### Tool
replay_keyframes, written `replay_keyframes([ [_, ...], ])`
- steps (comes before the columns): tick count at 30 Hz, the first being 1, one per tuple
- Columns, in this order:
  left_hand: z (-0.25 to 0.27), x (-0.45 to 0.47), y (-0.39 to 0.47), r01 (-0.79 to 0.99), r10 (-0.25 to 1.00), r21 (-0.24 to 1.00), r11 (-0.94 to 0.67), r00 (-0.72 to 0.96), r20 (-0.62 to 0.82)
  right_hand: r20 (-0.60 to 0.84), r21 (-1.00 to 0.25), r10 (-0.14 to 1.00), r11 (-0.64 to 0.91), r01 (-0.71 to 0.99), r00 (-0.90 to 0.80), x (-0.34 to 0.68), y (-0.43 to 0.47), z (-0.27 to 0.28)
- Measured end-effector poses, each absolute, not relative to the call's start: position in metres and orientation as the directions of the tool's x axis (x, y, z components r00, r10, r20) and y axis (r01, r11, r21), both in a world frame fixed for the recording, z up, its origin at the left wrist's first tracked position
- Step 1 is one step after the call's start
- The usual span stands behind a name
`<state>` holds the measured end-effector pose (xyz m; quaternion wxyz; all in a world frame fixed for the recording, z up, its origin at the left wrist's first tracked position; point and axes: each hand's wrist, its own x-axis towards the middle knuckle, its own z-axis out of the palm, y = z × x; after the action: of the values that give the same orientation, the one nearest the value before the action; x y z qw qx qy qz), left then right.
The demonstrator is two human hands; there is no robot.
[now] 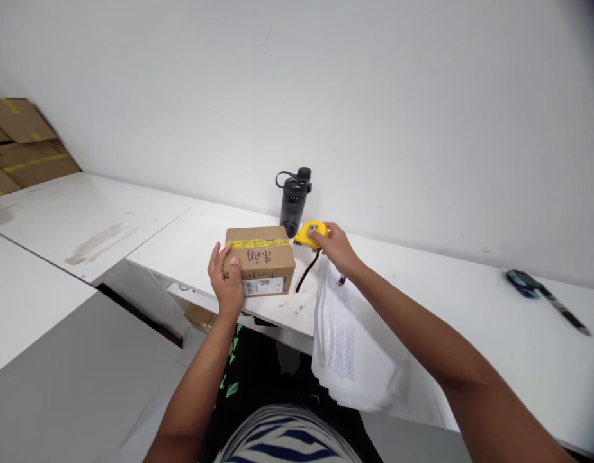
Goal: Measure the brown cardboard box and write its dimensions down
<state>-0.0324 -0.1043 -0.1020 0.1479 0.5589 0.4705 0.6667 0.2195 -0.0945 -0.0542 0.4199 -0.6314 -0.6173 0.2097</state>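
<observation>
A small brown cardboard box (261,260) with yellow tape, handwriting and a white label sits near the front edge of the white table. My left hand (227,283) grips its left end, thumb on the front face and fingers toward the back. My right hand (338,247) holds a yellow tape measure (311,234) just right of the box, its black strap (307,271) hanging down to the table. Whether any blade is pulled out, I cannot tell. Behind them a dark water bottle (293,202) with a loop handle stands upright.
A stack of written papers (342,334) hangs over the table's front edge, with a pen (342,280) on it. A dark strapped object (542,296) lies at the right. Larger taped cartons (31,154) are piled at the far left. A white wall (398,116) rises behind.
</observation>
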Motion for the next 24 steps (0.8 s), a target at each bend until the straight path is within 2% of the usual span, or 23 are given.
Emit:
replay_keyframes([
  [3, -0.102, -0.025, -0.091, 0.357, 0.695, 0.780, -0.514, -0.360, 0.623, 0.077, -0.769, 0.982, -0.052, 0.637, 0.173, 0.223, -0.098, -0.079],
  [7, -0.102, -0.023, -0.076, 0.415, 0.671, 0.769, -0.485, -0.387, 0.632, -0.009, -0.715, 0.994, -0.081, 0.695, 0.106, 0.213, -0.102, -0.094],
  [11, -0.101, -0.025, -0.067, 0.513, 0.625, 0.706, -0.488, -0.359, 0.693, 0.035, -0.603, 0.998, -0.018, 0.798, 0.049, 0.217, -0.107, -0.094],
  [15, -0.102, -0.023, -0.064, 0.532, 0.609, 0.686, -0.497, -0.350, 0.712, 0.140, -0.449, 0.990, 0.051, 0.892, 0.014, 0.244, -0.118, -0.087],
  [19, -0.102, -0.019, -0.065, 0.504, 0.591, 0.677, -0.536, -0.349, 0.727, 0.235, -0.273, 0.970, 0.001, 0.962, 0.066, 0.296, -0.127, -0.086],
  [21, -0.102, -0.018, -0.066, 0.497, 0.589, 0.671, -0.551, -0.338, 0.734, 0.216, -0.178, 0.973, -0.038, 0.983, 0.076, 0.322, -0.130, -0.092],
  [24, -0.102, -0.018, -0.066, 0.502, 0.588, 0.671, -0.546, -0.340, 0.734, 0.127, -0.061, 0.992, 0.015, 0.998, -0.007, 0.347, -0.133, -0.104],
])
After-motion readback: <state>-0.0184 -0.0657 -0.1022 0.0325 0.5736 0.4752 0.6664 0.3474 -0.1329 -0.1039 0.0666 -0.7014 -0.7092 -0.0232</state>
